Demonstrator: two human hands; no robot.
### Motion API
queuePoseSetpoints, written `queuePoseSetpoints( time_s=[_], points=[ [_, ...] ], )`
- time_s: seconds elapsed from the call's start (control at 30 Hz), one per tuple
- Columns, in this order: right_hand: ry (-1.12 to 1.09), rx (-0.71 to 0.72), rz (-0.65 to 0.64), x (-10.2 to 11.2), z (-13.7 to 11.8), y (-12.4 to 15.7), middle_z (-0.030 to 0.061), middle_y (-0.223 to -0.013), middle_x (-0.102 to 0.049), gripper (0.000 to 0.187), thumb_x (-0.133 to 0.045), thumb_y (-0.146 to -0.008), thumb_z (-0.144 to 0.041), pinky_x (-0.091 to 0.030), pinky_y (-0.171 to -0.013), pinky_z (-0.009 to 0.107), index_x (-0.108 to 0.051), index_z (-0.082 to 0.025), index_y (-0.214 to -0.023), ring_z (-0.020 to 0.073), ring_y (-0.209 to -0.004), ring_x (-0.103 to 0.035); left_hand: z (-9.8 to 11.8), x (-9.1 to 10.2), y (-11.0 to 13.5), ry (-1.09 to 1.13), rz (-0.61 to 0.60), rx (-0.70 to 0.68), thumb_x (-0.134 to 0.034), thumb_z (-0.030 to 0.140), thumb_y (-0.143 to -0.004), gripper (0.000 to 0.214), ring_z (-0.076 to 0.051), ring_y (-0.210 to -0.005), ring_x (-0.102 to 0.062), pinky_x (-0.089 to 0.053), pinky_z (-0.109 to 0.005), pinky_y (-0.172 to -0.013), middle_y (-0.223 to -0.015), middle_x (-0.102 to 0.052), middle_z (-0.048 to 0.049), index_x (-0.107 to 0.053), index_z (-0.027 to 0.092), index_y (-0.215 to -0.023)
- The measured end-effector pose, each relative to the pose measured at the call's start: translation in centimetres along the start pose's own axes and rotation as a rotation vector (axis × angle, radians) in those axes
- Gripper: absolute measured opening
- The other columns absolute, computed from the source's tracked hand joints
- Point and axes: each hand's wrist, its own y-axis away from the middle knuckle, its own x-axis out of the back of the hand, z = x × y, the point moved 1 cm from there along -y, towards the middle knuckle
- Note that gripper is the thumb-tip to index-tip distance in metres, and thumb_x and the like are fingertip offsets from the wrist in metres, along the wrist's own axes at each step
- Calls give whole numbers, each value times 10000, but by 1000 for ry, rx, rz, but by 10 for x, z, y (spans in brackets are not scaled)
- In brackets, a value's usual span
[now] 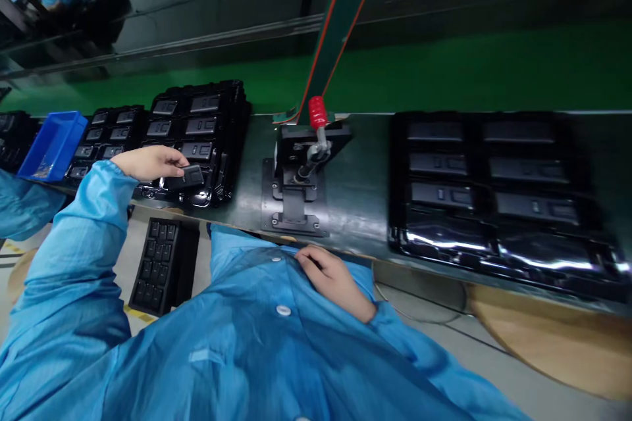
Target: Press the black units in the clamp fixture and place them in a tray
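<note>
We see the left hand (148, 162) reached out to its own side over the worktop (360, 191), with thumb and fingers pinched narrowly around a small black part (186, 177). The part sits at the fingertips, just above the near edge of a stack of glossy black trays (217, 112) whose pockets hold more parts of the same kind. Further out beyond that hand, past a second group of trays, stands a blue bin (52, 145). Below the left forearm, lower than the worktop, lies a flat black tray with small square pockets (160, 266). The right hand (332, 279) rests back-up against the front of the blue coat (247, 342), close to the worktop's near edge, with its fingers loosely bent. Its palm is hidden, so we cannot tell whether it grips anything. Just ahead of this hand, between the two hands, a black clamp fixture (296, 177) is bolted to the worktop, and its red handle (317, 112) stands tilted upward. Well out to the right hand's side lies a wide black tray (494, 237) with long dark parts in rows. A green belt (469, 72) runs behind everything.
</note>
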Motion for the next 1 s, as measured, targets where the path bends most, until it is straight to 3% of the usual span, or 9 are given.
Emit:
queuePoseSetpoints(
  time_s=[0.1, 0.23, 0.33, 0.47, 0.63, 0.73, 0.83, 1.0],
  points=[
    [3, 21, 8, 1, 2, 0, 56, -883, -755, 298, -522, -1042, -397, -559, -793, 363, -715, -231, -887, 227, -844, -710, 10, -7, 5, 154, 73, 0, -746, 601, -820, 430, -223, -891, -698, -536, -302, -827, -984, -794, -34, -778, 238, -1048],
    [15, 100, -7, 6, -5, 2, 52, -844, -736, 298, -506, -1061, -372, -550, -768, 346, -681, -233, -863, 212, -819, -691, 40, -30, 21, 328, 180, 42, -776, 560, -836, 379, -215, -798, -687, -534, -300, -734, -898, -773, -33, -742, 224, -1008],
    [18, 156, 18, 10, -14, 4, 49, -826, -716, 283, -512, -1074, -336, -553, -751, 329, -673, -229, -866, 201, -811, -686, 72, -60, 36, 478, 234, 62, -782, 502, -839, 327, -210, -778, -677, -535, -303, -712, -865, -749, -28, -724, 216, -985],
    [3, 275, 87, 15, -29, 7, 58, -905, -737, 184, -530, -1075, -276, -587, -771, 330, -690, -232, -996, 197, -856, -709, 112, -116, 40, 647, 230, 45, -767, 444, -812, 266, -234, -868, -696, -570, -353, -799, -939, -751, -46, -692, 224, -941],
    [89, 444, 101, 23, -42, 2, 108, -1113, -767, 219, -575, -1052, -275, -631, -885, 417, -673, -235, -1243, 242, -1007, -731, 134, -189, 6, 809, 166, 55, -753, 465, -772, 294, -180, -727, -614, -499, -309, -678, -780, -648, -5, -596, 229, -849],
    [243, 497, 97, 28, -43, -7, 132, -1191, -761, 278, -592, -1056, -307, -601, -970, 483, -676, -216, -1304, 278, -1081, -703, 139, -217, -24, 891, 177, 74, -790, 465, -738, 341, -133, -622, -523, -407, -272, -593, -698, -571, 32, -572, 217, -823],
    [389, 475, 88, 30, -39, -17, 147, -1205, -754, 316, -596, -1066, -360, -562, -950, 508, -694, -193, -1315, 308, -1083, -668, 144, -232, -50, 950, 138, 97, -801, 453, -737, 342, -120, -578, -482, -368, -264, -555, -650, -533, 48, -568, 212, -802],
    [503, 425, 121, 35, -27, -31, 160, -1213, -742, 346, -630, -1054, -407, -499, -936, 508, -713, -163, -1284, 330, -1097, -629, 148, -235, -80, 995, 147, 68, -793, 469, -761, 356, -132, -623, -549, -440, -270, -605, -699, -584, 25, -549, 212, -783]
  ],
)
